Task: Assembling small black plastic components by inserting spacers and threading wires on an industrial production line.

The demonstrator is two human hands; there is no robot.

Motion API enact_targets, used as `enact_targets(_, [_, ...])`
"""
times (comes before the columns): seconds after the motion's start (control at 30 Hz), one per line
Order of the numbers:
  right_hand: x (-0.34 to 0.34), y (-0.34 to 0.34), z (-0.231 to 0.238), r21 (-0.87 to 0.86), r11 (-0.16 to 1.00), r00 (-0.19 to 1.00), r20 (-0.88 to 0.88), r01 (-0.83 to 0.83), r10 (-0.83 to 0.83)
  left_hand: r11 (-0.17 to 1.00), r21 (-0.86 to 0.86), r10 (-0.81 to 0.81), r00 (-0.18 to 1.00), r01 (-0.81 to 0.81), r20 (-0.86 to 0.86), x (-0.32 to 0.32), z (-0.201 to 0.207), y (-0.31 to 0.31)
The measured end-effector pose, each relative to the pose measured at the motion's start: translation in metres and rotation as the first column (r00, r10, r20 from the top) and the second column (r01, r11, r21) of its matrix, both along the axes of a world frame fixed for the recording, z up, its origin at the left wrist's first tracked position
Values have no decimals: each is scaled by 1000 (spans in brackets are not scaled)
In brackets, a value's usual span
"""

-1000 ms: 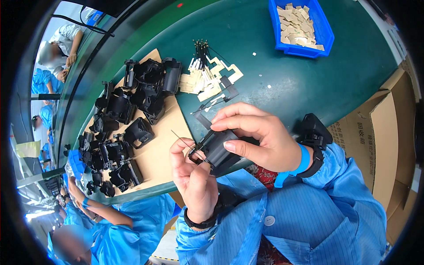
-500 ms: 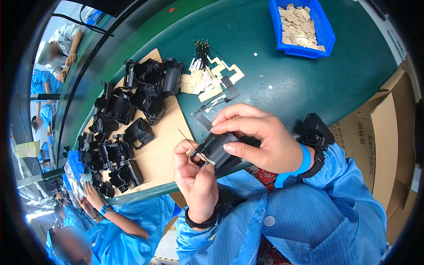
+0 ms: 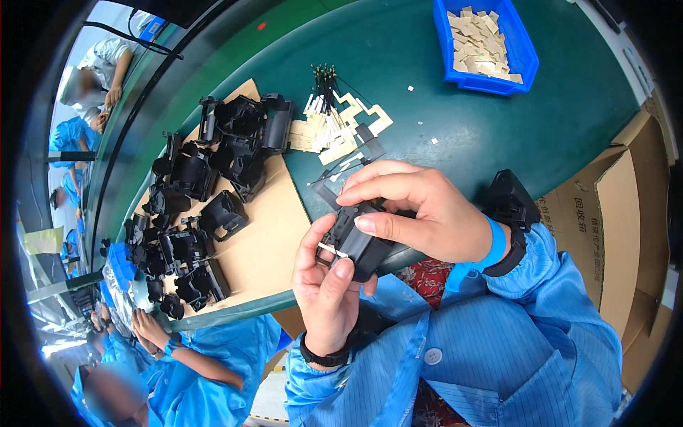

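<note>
Two hands in blue sleeves grip one black plastic part (image 3: 353, 238) just over the near edge of a green table (image 3: 455, 135). The left hand (image 3: 326, 285) cups the part from below, fingers curled shut around it and thumb pressed on its near face beside a small pale tab. The right hand (image 3: 420, 210) closes over it from above, fingers and thumb pinching its top edge. A blue wristband (image 3: 492, 245) and a black strap circle the right wrist; a black band (image 3: 324, 356) rings the left.

Left of the part, a cardboard sheet (image 3: 267, 235) lies on the table, loaded with a crowd of black housings (image 3: 213, 185). Beyond the part sit pale die-cut sheets (image 3: 341, 128) and a bunch of thin black pins (image 3: 326, 82). Farther back and right of it stands a blue bin (image 3: 523, 60) holding tan pieces. An open carton (image 3: 619, 206) stands at the table's right edge. Other workers in blue sit along the table's left side.
</note>
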State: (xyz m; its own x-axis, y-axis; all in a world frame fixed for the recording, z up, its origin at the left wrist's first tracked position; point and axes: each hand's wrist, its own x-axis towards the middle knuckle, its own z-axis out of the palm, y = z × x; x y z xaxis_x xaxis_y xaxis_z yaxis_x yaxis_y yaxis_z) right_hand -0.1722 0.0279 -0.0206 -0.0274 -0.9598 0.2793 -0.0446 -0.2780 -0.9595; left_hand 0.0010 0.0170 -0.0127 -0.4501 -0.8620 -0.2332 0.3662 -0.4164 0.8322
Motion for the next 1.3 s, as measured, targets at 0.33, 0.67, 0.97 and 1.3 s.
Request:
enact_targets(0.33, [3, 12, 9, -103, 984, 988, -47, 143, -149, 997, 47, 70, 987, -64, -147, -2, 7, 0])
enact_targets(0.67, [16, 13, 4, -64, 987, 988, -41, 145, -147, 985, -171, 31, 999, -30, 5, 0, -2, 1])
enact_targets(0.97, [25, 19, 14, -477, 867, 847, -393, 145, -358, 977, -167, 88, 966, -132, -245, -3, 3, 2])
enact_targets(1.3, [17, 12, 11, -224, 967, 949, -258, 124, -181, 935, -300, 159, 979, -191, -128, -1, -7, 5])
